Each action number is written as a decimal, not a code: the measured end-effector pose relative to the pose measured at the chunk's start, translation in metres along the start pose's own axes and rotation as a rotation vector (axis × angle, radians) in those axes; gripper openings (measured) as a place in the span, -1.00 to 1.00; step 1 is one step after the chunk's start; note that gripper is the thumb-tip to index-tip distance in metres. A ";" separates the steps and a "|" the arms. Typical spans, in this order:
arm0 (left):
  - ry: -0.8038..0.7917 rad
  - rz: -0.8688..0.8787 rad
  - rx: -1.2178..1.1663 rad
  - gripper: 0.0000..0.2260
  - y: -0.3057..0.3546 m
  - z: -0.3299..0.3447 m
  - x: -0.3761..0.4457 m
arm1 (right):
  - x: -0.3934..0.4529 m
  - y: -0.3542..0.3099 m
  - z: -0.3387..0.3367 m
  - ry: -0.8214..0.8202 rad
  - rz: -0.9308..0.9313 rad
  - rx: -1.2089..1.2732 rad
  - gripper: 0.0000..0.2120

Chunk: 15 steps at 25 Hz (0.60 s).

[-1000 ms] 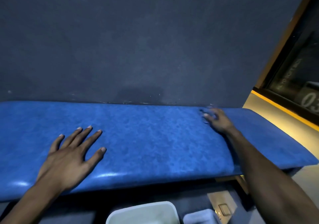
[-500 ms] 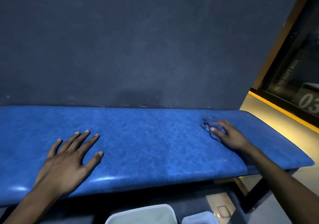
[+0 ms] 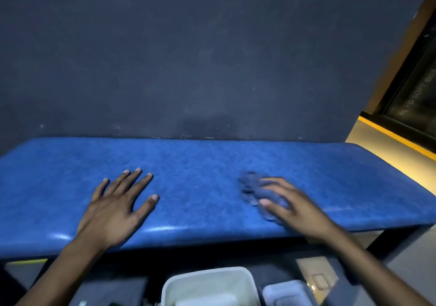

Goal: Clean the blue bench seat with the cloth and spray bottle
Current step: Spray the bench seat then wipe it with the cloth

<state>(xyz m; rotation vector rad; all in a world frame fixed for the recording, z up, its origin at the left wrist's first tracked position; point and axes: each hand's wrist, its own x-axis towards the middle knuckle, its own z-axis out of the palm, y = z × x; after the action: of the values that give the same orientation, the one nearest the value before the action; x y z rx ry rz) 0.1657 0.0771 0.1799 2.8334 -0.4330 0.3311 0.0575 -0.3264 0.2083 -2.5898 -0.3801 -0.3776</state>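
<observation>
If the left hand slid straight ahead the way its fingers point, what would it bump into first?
Nothing on the seat: the left hand lies flat on the blue bench seat, fingers aimed up and right. Only bare cushion lies ahead, then probably the dark wall. The cloth sits off to the right.

Both forearms bare w/ no sleeves; left hand & right hand ungloved, nails short.
</observation>
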 end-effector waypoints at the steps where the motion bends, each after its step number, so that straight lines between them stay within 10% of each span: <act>1: 0.000 -0.007 0.006 -0.32 0.000 0.001 0.000 | -0.011 0.022 -0.016 0.040 0.061 -0.036 -0.62; 6: 0.022 0.005 -0.005 -0.32 0.002 0.004 0.005 | 0.097 0.084 0.000 0.182 0.437 -0.293 -0.43; 11: 0.144 -0.088 0.000 -0.37 0.001 0.009 0.003 | 0.256 -0.063 0.130 -0.082 0.093 -0.186 -0.68; 15: 0.181 -0.256 0.048 -0.39 0.000 0.011 0.007 | 0.208 -0.124 0.139 -0.163 -0.120 -0.070 -0.67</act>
<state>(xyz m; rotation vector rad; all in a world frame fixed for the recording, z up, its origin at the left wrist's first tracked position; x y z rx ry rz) 0.1739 0.0728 0.1713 2.8274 -0.0250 0.5450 0.2350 -0.1117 0.2134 -2.6826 -0.5917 -0.2244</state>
